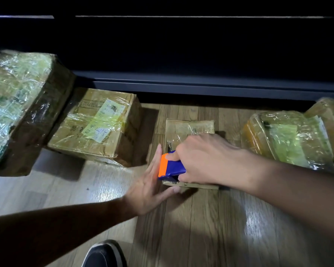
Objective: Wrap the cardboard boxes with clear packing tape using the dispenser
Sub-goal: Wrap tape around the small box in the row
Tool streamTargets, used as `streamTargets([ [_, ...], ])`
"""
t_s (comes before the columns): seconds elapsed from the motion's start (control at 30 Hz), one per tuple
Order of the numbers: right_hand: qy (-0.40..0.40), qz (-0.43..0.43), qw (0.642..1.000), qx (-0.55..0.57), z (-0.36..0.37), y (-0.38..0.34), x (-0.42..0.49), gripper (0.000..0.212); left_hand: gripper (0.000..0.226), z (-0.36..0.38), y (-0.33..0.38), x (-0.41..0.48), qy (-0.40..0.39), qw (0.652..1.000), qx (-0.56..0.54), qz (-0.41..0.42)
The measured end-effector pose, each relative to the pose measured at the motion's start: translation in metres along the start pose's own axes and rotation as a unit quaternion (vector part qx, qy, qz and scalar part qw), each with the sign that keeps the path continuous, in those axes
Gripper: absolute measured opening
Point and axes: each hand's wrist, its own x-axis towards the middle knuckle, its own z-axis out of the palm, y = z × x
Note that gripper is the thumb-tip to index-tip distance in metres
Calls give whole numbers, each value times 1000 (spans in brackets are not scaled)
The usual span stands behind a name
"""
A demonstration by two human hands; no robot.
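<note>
A small flat cardboard box (189, 128) lies on the wooden floor at the centre, partly covered in clear tape. My right hand (206, 160) grips a blue and orange tape dispenser (170, 166) and holds it on the box's near left part. My left hand (150, 184) has straight fingers and presses against the box's left side and near corner. The tape roll itself is hidden under my right hand.
A taped box (96, 128) sits left of centre, and a larger wrapped box (21, 105) fills the far left. Two more wrapped boxes (283, 137) stand at the right. A dark cabinet base (201, 85) runs behind. My shoe (104, 255) is at the bottom.
</note>
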Motion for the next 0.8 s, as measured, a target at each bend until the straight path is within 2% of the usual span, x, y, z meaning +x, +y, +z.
streamTargets([
  [0.1,6,-1,1000,7,3,1,0,39,99,12,4,-14,22,998,-33,-48],
  [0.2,0,6,1000,12,3,2,-1,44,95,14,4,-22,35,997,-40,-54],
  [0.3,-11,8,1000,13,1,2,-2,46,90,13,5,-28,16,996,-67,-52],
  [0.47,-24,9,1000,9,-4,-1,1,48,85,9,4,-26,-5,999,-16,-47],
  [0.53,-28,13,1000,7,-4,-2,1,49,86,13,5,-26,1,998,-2,-55],
  [0.63,-24,15,1000,12,-4,-2,-1,50,105,22,5,-27,26,992,-44,-117],
  [0.8,-24,8,999,20,-3,0,-2,52,97,26,11,-22,27,979,-140,-144],
])
